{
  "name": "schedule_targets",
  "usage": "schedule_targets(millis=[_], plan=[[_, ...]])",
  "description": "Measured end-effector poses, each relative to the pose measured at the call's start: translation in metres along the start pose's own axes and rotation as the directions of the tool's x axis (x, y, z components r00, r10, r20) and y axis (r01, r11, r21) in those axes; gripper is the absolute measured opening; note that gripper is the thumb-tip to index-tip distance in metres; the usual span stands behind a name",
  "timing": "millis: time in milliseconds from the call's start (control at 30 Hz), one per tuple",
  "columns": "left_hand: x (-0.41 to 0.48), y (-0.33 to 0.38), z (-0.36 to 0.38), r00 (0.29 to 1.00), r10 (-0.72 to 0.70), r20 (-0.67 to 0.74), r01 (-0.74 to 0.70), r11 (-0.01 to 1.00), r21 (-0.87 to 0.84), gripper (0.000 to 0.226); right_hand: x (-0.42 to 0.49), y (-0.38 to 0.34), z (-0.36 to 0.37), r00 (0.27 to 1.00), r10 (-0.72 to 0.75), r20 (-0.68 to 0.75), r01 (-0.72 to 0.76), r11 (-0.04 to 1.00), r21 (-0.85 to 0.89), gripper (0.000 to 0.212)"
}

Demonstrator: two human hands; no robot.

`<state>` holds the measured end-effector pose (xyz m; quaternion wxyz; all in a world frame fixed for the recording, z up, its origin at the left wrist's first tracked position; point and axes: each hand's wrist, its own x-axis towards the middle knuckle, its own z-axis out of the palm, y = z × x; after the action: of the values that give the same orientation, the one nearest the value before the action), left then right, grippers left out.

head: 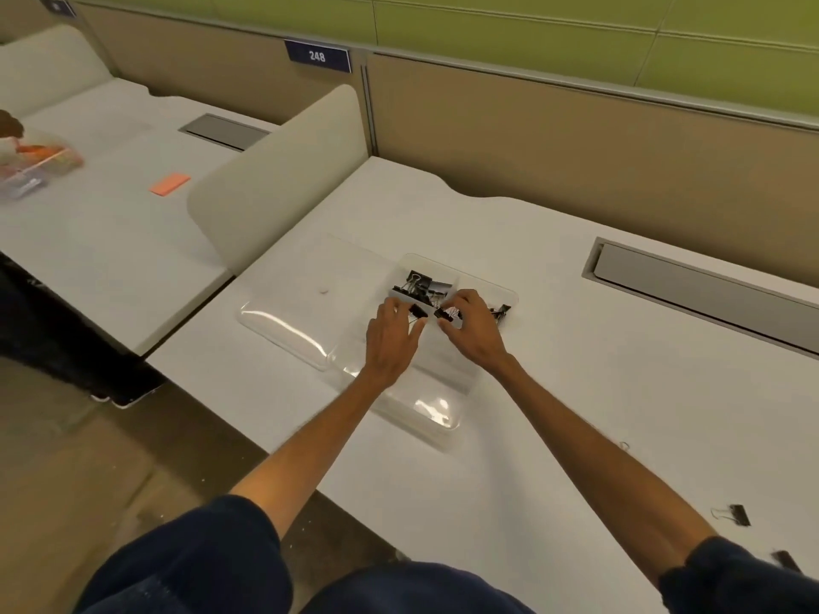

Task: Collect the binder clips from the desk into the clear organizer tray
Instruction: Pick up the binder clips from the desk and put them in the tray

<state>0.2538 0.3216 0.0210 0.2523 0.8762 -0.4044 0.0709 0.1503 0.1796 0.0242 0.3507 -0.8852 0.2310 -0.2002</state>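
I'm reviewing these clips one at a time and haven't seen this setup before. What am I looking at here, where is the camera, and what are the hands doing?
There is no machine: one wide-angle camera worn on a person's head looks down at their bare arms. On the white desk lies a clear organizer tray with black binder clips already in a far compartment. The left hand and right hand are over the tray, each pinching a black clip in its fingers. Two more loose clips lie on the desk near the right elbow. A neighbouring desk holds an orange pad.
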Motion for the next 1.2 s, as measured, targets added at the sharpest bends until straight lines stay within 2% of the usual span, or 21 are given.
schedule_targets(millis=[167,300,467,767,900,1200], plan=[[0.011,-0.032,-0.004,0.995,-0.082,-0.049,0.086,0.993,0.079,0.038,0.015,-0.014,0.025,0.999,-0.013,0.032,0.014,0.999,-0.031,0.032],[0.017,-0.048,-0.003,0.996,-0.04,-0.079,0.051,0.989,0.137,0.028,0.024,-0.02,0.04,0.998,-0.037,0.042,0.037,0.999,-0.014,0.033],[0.026,-0.06,0.002,0.999,-0.014,-0.036,0.021,0.98,0.199,0.025,0.03,-0.023,0.052,0.995,-0.067,0.073,0.07,0.997,-0.04,0.039],[0.033,-0.064,0.009,0.999,-0.045,-0.001,0.044,0.983,0.176,0.026,0.036,-0.021,0.056,0.99,-0.099,0.106,0.111,0.987,-0.114,0.051],[0.03,-0.059,0.013,0.996,-0.085,0.026,0.079,0.981,0.176,0.043,0.036,-0.023,0.06,0.986,-0.126,0.11,0.139,0.983,-0.123,0.049],[0.028,-0.049,0.011,0.998,-0.031,-0.051,0.039,0.984,0.173,0.026,0.024,-0.017,0.049,0.994,-0.106,0.023,0.108,0.987,-0.122,0.029]])
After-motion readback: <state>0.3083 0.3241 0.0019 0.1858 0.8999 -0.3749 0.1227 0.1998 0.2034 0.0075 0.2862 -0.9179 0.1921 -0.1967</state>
